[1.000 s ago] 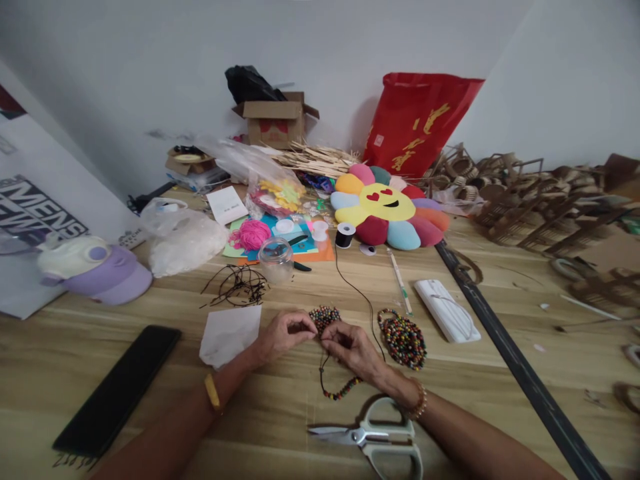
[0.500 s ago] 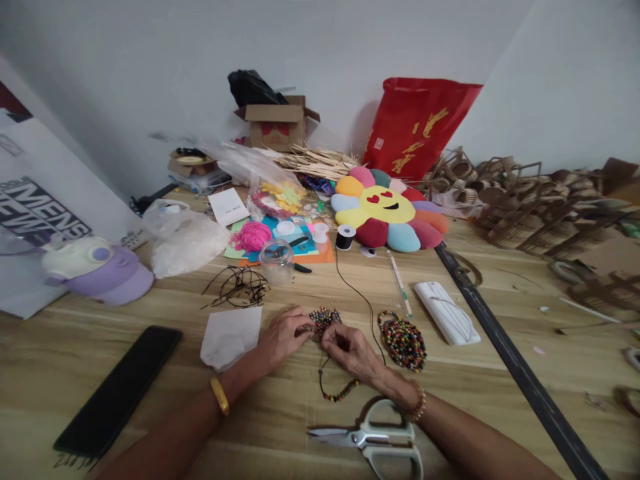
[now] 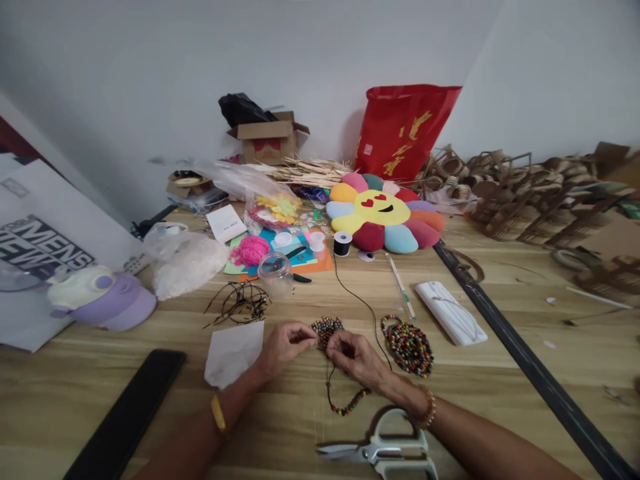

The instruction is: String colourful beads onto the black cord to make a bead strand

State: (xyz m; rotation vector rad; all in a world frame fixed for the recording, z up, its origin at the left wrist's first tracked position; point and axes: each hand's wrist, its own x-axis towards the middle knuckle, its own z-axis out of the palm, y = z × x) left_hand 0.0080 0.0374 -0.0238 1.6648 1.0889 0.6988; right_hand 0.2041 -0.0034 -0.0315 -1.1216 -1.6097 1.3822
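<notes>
My left hand [image 3: 287, 348] is closed in a pinch beside a small heap of loose multicoloured beads [image 3: 326, 327]; what its fingertips hold is too small to make out. My right hand [image 3: 356, 360] is also pinched, at the near edge of the heap, on a thin black cord. From its fingers the cord hangs in a loop to the table, carrying a short row of threaded beads [image 3: 351, 404]. Another length of cord runs from the black spool [image 3: 343, 244] to beneath my right wrist. Coiled bead strands [image 3: 409, 345] lie right of that hand.
Scissors [image 3: 373, 453] lie below my right wrist. Left are white paper [image 3: 234, 353], cut black cords [image 3: 237, 303] and a dark flat case [image 3: 127, 413]. Behind stand a clear jar [image 3: 275, 275], pink yarn [image 3: 251, 251] and a flower cushion [image 3: 383, 210]. A white power bank [image 3: 450, 313] lies right.
The view has tilted and shifted slightly. My left hand has drawn a little away from the bead heap, its thumb and finger now pinched together. My right hand stays by the beads, still pinching.
</notes>
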